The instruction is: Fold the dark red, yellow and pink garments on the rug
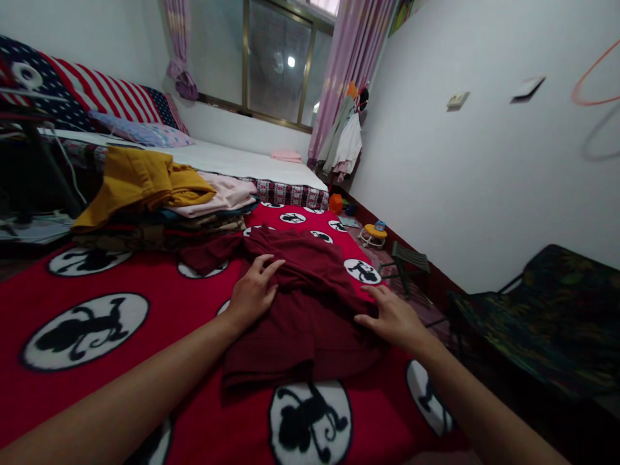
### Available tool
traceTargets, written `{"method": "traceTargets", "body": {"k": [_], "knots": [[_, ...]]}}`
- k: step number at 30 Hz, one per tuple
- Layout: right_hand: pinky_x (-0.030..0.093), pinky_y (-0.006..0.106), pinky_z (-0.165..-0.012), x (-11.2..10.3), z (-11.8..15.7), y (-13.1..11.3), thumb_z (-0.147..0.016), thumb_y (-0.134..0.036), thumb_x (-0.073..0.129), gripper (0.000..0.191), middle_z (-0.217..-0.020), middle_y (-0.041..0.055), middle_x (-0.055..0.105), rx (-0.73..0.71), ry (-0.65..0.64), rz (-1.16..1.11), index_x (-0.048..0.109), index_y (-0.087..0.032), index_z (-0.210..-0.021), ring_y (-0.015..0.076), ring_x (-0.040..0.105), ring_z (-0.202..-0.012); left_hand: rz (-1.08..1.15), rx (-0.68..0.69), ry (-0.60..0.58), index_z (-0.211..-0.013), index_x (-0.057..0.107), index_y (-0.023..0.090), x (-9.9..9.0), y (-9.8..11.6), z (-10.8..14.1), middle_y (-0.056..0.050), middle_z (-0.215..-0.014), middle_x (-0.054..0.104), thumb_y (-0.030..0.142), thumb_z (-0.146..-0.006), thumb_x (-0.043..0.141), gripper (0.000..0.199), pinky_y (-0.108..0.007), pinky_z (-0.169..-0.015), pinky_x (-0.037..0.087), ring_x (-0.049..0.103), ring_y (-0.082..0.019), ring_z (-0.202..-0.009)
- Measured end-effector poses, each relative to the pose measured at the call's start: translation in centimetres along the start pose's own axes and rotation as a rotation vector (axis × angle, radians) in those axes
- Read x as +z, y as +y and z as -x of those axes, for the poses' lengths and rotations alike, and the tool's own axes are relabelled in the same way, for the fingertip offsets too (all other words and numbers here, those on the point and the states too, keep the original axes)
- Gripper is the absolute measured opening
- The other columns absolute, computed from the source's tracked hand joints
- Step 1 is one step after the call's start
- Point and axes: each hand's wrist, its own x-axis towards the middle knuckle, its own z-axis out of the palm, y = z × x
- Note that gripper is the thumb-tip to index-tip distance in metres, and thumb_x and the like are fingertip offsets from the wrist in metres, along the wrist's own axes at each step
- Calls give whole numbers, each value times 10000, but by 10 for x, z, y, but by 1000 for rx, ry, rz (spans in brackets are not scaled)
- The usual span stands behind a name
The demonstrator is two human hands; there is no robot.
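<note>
A maroon long-sleeved top (300,323) lies spread on the red blanket (194,349), which is printed with black monkeys in white circles. One sleeve stretches out to the left, toward the clothes pile. My left hand (254,290) rests on the left part of the top, fingers loosely bent and apart. At the garment's right edge is my right hand (392,316), its thumb spread away from the fingers and touching the cloth or just over it. Neither hand visibly grips the fabric. The top's folds hide part of its shape.
Folded clothes, with yellow trousers (145,184) and a pale pink garment (220,194) on top, are stacked at the left. Behind is a bed (227,158) with pillows. A camouflage chair (542,316), a folding stool (407,258) and a small yellow stool (374,231) stand along the right.
</note>
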Motion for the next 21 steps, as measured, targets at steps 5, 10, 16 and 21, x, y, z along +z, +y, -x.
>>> {"method": "traceTargets", "body": {"k": [5,10,16,21], "knots": [[470,320,-721,-5,24,9,-761,-324,661,400,-909,59,709,86,-52,-155,650,-198,-1141,231,663,-825,-32,-127,-79,-1460,378,283,3,-20,-17,-98,-1428,409,109,-794,553,710,-314,-782,557,631,-138,-784],[483,297,-741,-5,27,-15,-784,-315,626,296,-925,32,726,-19,-47,-479,665,-208,-1057,200,666,-823,43,-10,-87,-1353,522,169,10,-56,-47,-93,-1126,634,36,-739,494,629,-338,-924,505,630,-194,-951],[497,310,-771,3,22,-40,-782,-295,633,267,-948,40,730,-33,-83,-593,680,-193,-1024,207,673,-856,-15,94,-77,-888,739,155,1,-65,-90,-70,-909,704,46,-771,461,321,-318,-853,529,651,-182,-858],[510,305,-754,-4,21,-56,-810,-311,616,249,-933,49,729,-45,15,-665,678,-187,-1017,204,675,-840,-90,165,101,-947,731,139,-38,-38,-120,-79,-960,685,41,-822,458,315,-301,-886,500,619,-164,-897]]}}
